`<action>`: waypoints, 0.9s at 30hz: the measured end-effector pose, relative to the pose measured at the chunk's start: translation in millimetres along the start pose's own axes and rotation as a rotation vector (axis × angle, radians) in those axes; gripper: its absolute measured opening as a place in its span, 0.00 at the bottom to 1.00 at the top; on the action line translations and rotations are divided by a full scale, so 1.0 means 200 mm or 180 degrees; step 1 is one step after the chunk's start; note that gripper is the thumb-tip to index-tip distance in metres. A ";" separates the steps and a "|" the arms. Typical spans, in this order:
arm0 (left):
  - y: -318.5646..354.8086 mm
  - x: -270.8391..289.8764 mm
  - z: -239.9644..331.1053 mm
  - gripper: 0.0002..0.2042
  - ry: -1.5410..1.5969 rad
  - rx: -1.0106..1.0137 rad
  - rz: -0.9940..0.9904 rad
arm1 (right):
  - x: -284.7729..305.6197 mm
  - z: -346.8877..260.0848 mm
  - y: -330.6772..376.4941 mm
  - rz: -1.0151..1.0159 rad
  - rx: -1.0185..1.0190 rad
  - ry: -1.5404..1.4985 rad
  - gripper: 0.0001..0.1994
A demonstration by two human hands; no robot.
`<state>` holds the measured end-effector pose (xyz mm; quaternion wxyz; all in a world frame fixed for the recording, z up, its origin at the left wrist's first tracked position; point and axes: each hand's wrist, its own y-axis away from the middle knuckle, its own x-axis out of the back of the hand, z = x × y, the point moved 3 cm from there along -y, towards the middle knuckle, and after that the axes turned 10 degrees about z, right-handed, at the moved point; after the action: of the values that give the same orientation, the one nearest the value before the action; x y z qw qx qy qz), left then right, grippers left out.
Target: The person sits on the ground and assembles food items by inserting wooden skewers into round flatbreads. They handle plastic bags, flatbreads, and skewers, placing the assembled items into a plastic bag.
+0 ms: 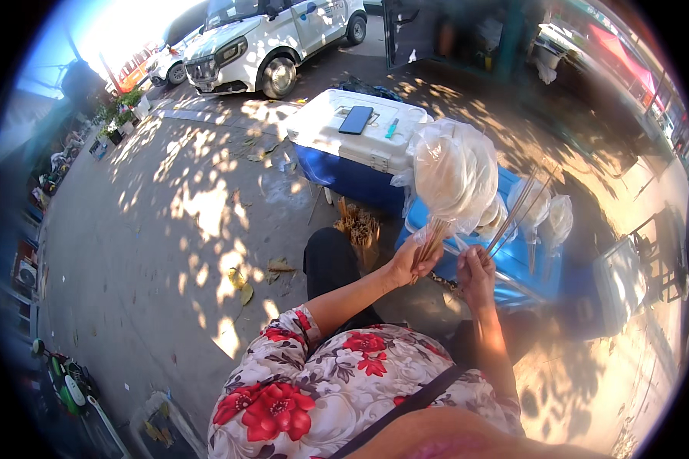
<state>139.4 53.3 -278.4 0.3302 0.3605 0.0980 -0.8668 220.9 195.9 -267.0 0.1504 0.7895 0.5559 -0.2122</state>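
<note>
My left hand (419, 256) is closed around the lower ends of a bundle of thin wooden sticks (435, 233). Their upper part carries pale, flat, rounded pieces wrapped in a clear plastic bag (455, 168); what the pieces are I cannot make out. Just to the right, my right hand (476, 269) pinches several bare thin wooden sticks (519, 208), which slant up and away to the right. Behind both hands lies a bright blue surface (517, 264), on which more bagged pale pieces on sticks (556, 222) rest.
A white-lidded cool box (321, 115) with a blue body stands ahead, bearing a phone (356, 120) and a small teal tool (392, 128). Beside my knee is a container of many sticks (357, 226). A white van (275, 46) is parked beyond. Dry leaves (245, 291) lie on the pavement.
</note>
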 end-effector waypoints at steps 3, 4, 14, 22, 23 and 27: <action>-0.06 0.07 -0.11 0.25 -0.0110 0.0075 0.0325 | -0.12 0.03 0.06 0.0260 0.0438 0.1057 0.11; -0.06 0.03 -0.10 0.26 -0.0416 -0.0103 0.0599 | -0.16 0.03 0.06 0.0194 0.0490 0.1104 0.12; -0.03 -0.03 -0.05 0.26 -0.3446 -0.0997 0.1190 | -0.08 0.09 -0.04 0.0540 0.0519 0.2168 0.15; -0.04 -0.02 -0.14 0.26 -0.3580 -0.1225 0.1276 | 0.04 0.10 -0.05 0.0711 0.0423 0.1963 0.12; -0.05 0.00 -0.15 0.25 -0.3357 -0.1066 0.1312 | 0.04 0.11 -0.05 0.0722 0.0425 0.1886 0.11; -0.08 0.07 -0.21 0.22 -0.2720 -0.0720 0.1256 | 0.04 0.15 -0.05 0.0837 -0.0035 0.1231 0.10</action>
<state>145.3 76.2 -320.0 0.5362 -0.0542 -0.0230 -0.8420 208.8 191.4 -296.3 0.0717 0.8803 0.4678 -0.0325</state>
